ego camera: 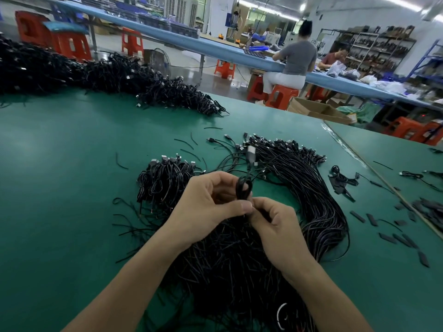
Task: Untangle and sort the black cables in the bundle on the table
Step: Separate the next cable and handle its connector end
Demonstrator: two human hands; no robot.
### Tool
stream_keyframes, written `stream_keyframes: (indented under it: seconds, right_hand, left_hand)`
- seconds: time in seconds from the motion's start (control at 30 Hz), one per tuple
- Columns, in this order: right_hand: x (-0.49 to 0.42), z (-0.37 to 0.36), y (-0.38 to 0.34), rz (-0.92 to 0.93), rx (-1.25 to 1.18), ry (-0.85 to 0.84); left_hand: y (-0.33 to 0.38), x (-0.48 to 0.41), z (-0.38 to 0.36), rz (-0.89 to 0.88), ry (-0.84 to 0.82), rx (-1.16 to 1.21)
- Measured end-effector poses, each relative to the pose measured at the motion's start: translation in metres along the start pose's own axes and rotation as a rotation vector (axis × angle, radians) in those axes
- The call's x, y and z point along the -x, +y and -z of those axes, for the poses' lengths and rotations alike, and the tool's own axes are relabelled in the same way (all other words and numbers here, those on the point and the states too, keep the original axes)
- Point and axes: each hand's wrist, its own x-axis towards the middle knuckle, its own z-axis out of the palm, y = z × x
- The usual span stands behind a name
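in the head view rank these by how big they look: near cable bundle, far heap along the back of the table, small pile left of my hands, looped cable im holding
1. near bundle
2. far heap, farther from the camera, so it may really be bigger
3. small pile
4. looped cable

Big tangled bundle (239, 259) of thin black cables heaped on the green table (72, 188), curving right in a sheaf (plug ends fanned at far end). Smaller clump (163, 180) just left. One coiled cable (243, 186) pinched between left hand (203, 207) and right hand (275, 226).
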Motion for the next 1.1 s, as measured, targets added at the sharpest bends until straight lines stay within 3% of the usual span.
stream_keyframes:
  seconds: [0.13, 0.2, 0.3, 0.4, 0.5, 0.6, 0.67, 0.73, 0.8, 0.9, 1.0, 1.1]
  right_hand:
    - [0.0, 0.001, 0.005, -0.204, -0.266, -0.166]
    - [-0.004, 0.002, 0.008, -0.236, -0.245, -0.204]
    - [-0.014, 0.009, 0.02, -0.262, 0.078, -0.088]
    - [-0.026, 0.02, 0.041, -0.318, 0.375, -0.017]
    - [-0.043, 0.025, 0.056, -0.317, 0.576, 0.039]
    - [-0.064, 0.025, 0.061, -0.353, 0.612, 0.04]
    - [-0.076, 0.023, 0.066, -0.376, 0.647, -0.077]
    - [-0.088, 0.02, 0.074, -0.384, 0.704, -0.207]
    - [-0.097, 0.017, 0.08, -0.443, 0.601, -0.262]
    - [-0.106, 0.011, 0.084, -0.561, 0.286, -0.212]
    - [-0.111, 0.012, 0.081, -0.497, 0.13, -0.045]
    - [-0.114, 0.02, 0.068, -0.39, -0.094, 0.254]
  left_hand:
    - [0.009, -0.001, 0.017, -0.083, -0.178, -0.113]
    - [0.01, -0.001, 0.024, -0.095, -0.151, -0.254]
    - [0.002, -0.008, 0.038, -0.049, 0.156, -0.53]
    - [-0.007, -0.017, 0.057, 0.017, 0.474, -0.608]
    - [-0.016, -0.026, 0.074, 0.058, 0.642, -0.755]
    - [-0.028, -0.03, 0.08, 0.226, 0.536, -0.865]
    - [-0.036, -0.028, 0.077, 0.299, 0.453, -0.936]
    - [-0.042, -0.024, 0.074, 0.281, 0.478, -0.952]
    - [-0.043, -0.022, 0.069, 0.222, 0.522, -0.928]
    - [-0.038, -0.021, 0.063, 0.036, 0.586, -0.954]
    - [-0.028, -0.023, 0.057, -0.096, 0.579, -0.875]
    - [-0.027, -0.024, 0.05, -0.116, 0.507, -0.77]
